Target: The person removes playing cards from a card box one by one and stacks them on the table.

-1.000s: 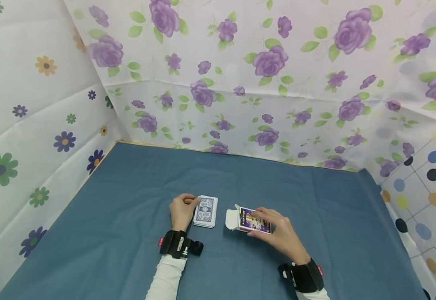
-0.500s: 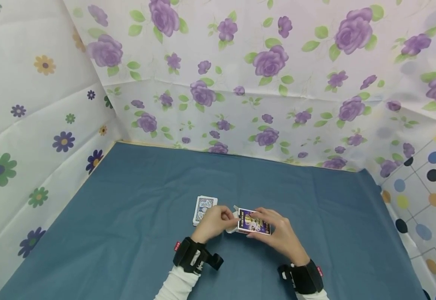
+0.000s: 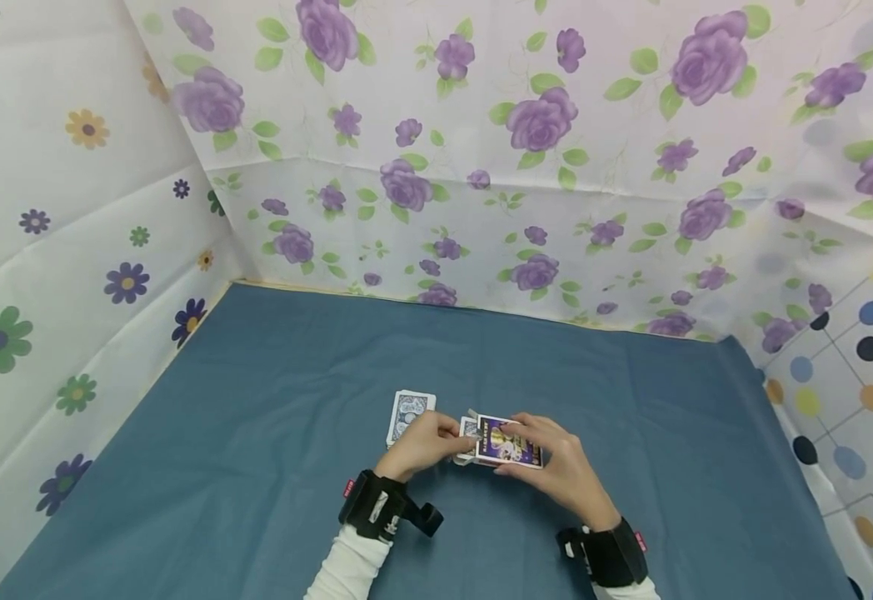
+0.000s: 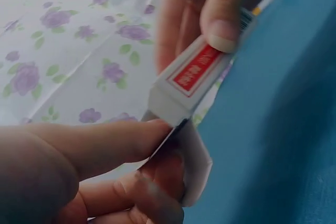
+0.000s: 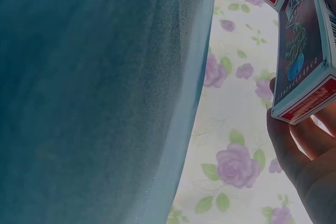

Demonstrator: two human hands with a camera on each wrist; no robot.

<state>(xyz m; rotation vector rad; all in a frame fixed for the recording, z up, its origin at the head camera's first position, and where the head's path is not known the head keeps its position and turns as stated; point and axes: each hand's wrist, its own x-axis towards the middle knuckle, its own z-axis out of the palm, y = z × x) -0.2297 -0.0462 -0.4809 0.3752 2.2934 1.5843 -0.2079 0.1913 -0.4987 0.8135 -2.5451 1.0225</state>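
My right hand [image 3: 559, 469] grips a purple-fronted playing card box [image 3: 510, 442] by its sides, above the blue cloth. The box's open end points left, toward my left hand [image 3: 423, 443], which pinches a blue-backed playing card [image 3: 468, 427] sticking out of that end. In the left wrist view the thumb [image 4: 113, 145] and fingers close on the thin card edge, right beside the white box flap [image 4: 197, 166]. How many cards are pinched, I cannot tell. A stack of playing cards [image 3: 410, 408], backs up, lies behind my left hand and is partly hidden by it.
Blue cloth [image 3: 294, 358] covers the tabletop. A flowered sheet [image 3: 474, 217] hangs along the back, with more patterned sheets at the left [image 3: 69, 250] and right [image 3: 849, 400].
My left hand has moved right, from the card stack to the box's open end, and a card now shows sticking out there. My right hand and the box have stayed nearly in place.
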